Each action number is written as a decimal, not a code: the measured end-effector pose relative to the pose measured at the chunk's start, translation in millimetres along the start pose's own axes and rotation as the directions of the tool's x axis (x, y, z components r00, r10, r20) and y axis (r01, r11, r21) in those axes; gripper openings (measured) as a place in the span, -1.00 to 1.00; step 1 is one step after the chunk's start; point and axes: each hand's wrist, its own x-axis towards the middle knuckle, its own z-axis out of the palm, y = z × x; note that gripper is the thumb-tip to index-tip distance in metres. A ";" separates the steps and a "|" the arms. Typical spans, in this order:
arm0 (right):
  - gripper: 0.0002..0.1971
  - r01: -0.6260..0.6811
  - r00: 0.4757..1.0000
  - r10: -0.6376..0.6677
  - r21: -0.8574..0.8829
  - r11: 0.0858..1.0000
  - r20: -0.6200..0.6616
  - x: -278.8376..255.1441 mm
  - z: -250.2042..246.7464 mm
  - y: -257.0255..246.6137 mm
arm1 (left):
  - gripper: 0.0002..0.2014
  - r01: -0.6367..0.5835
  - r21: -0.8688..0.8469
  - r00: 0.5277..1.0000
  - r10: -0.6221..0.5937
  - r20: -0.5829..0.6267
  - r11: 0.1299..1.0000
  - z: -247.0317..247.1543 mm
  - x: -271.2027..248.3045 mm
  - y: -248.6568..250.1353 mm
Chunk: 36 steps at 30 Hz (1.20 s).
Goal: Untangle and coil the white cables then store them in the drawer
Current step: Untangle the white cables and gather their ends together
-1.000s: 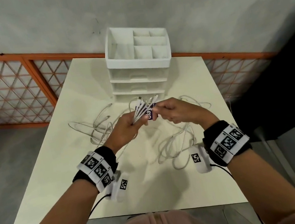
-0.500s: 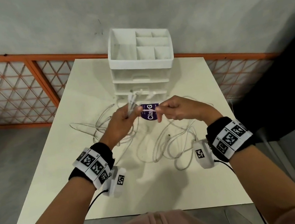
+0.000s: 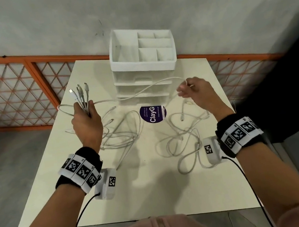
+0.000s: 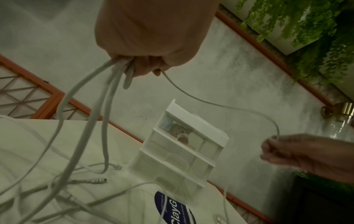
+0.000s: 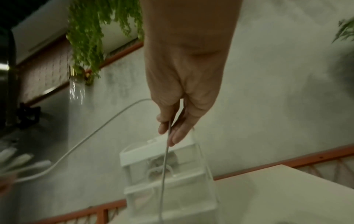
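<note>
My left hand is raised over the table's left side and grips a bundle of white cables, their plugs fanning upward. From that fist several cables hang down to the table. One white cable spans across to my right hand, which pinches it between thumb and fingers in front of the white drawer unit. More white cables lie tangled on the table. The unit's drawers look closed.
A purple round ClayGo sticker lies on the cream table in front of the drawer unit. The unit has an open compartment tray on top. An orange lattice fence and a grey wall stand behind.
My hands have moved apart, the left up and to the left with the bundle, the right to the right drawing one cable out. The purple sticker left my hands and now lies on the table.
</note>
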 end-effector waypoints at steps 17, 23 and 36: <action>-0.56 -0.031 0.672 0.278 -0.349 0.936 0.686 -39.0 112.5 50.5 | -0.71 0.025 0.180 0.968 -0.069 0.243 0.983 6.1 3.6 -20.0; -0.72 -0.236 0.897 0.331 -0.315 0.919 0.294 -12.3 72.1 97.1 | -0.66 0.104 0.069 0.881 -0.124 0.457 0.992 36.7 -10.8 -12.1; -0.53 -0.246 0.907 0.422 -0.809 0.534 0.002 67.9 5.9 182.3 | -0.66 0.326 -0.131 0.663 -0.127 0.737 0.936 90.1 -36.7 -17.2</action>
